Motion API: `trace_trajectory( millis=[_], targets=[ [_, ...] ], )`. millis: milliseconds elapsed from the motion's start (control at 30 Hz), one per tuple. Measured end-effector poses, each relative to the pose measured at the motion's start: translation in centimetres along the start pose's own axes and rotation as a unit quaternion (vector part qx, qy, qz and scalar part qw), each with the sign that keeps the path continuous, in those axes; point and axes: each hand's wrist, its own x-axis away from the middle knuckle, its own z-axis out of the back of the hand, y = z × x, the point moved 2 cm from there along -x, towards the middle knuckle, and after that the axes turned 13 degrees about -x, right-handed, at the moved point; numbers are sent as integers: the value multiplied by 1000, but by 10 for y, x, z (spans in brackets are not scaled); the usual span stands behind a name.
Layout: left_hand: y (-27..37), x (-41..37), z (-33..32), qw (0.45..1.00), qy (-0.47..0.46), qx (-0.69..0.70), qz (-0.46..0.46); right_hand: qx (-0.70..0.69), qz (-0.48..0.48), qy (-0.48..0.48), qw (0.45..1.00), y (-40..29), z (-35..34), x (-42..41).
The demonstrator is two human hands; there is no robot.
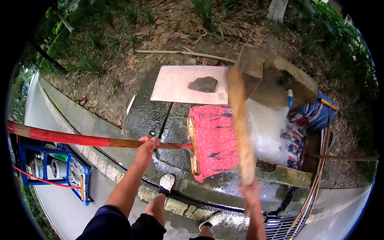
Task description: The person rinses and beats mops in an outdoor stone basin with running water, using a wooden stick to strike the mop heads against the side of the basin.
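Note:
My left hand (145, 151) grips the wooden handle (127, 143) of a mop, wrapped partly in red. Its wooden head bar (194, 147) carries a wet pink dotted cloth (214, 141), spread on the wet concrete ledge. In my right hand (251, 192) is a long wooden bat (242, 129), blurred and slanting up over the cloth's right edge; whether it touches the cloth I cannot tell. Right of the bat lies a concrete trough (285, 177) with foaming water (264, 126). Patterned cloth (293, 144) sits in that water, below a tap with a blue spout (290, 95).
A dark stone (204, 84) weighs down a pale flat sheet (169, 87). Blue striped cloth (315, 111) hangs at the trough's far corner. Several thin poles (319, 174) lean over its right side, near a metal grate (277, 228). A blue-framed cart (85, 180) stands left.

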Motion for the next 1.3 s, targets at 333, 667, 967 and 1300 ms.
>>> trace_trajectory(
  millis=[333, 667, 967, 1300],
  targets=[
    [-4, -2, -12, 1000, -15, -4, -11, 141, 31, -24, 989, 143, -87, -75],
    [-1, 5, 8, 1000, 10, -25, -15, -175, 288, 71, 939, -122, 39, -54],
    [-8, -1, 4, 999, -10, -25, -33, -139, -158, -37, 977, 200, -27, -37],
    [-10, 3, -3, 991, -19, -131, -21, -296, 263, 140, 908, -58, 20, -84]
  ],
)
